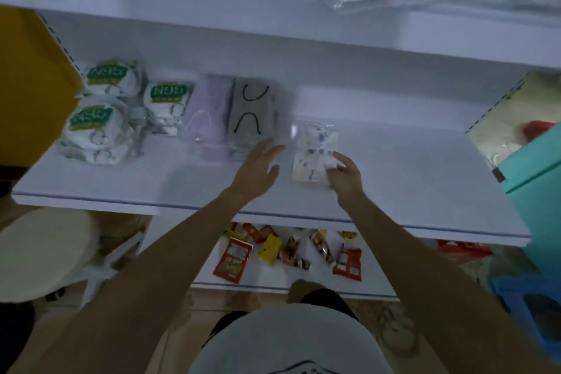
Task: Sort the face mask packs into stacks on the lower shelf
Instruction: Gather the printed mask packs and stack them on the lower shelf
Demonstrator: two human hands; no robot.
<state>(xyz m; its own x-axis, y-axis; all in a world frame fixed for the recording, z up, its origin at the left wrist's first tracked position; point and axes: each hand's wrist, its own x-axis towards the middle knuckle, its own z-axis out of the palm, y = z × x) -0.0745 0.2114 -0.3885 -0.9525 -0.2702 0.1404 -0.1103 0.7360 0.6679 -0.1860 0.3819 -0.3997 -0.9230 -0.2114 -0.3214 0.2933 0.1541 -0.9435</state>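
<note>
Both bare arms stretched forward, hands close together.
Left hand (258, 168) is open, fingers straight, pointing toward 1 o'clock; right hand (346, 176), at its 3 o'clock, pinches the near corner of a printed mask pack (314, 152).

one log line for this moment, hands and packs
left hand: open, beside purple-grey pack | right hand: pinches blue-print pack corner | green-label packs: left end of shelf

I log a white shelf (394, 179) carrying, from the left, three green-labelled white packs (91, 133); a lilac pack (206, 112) touching a grey pack (252, 109); a blue-printed pack (314, 155) just beside.
</note>
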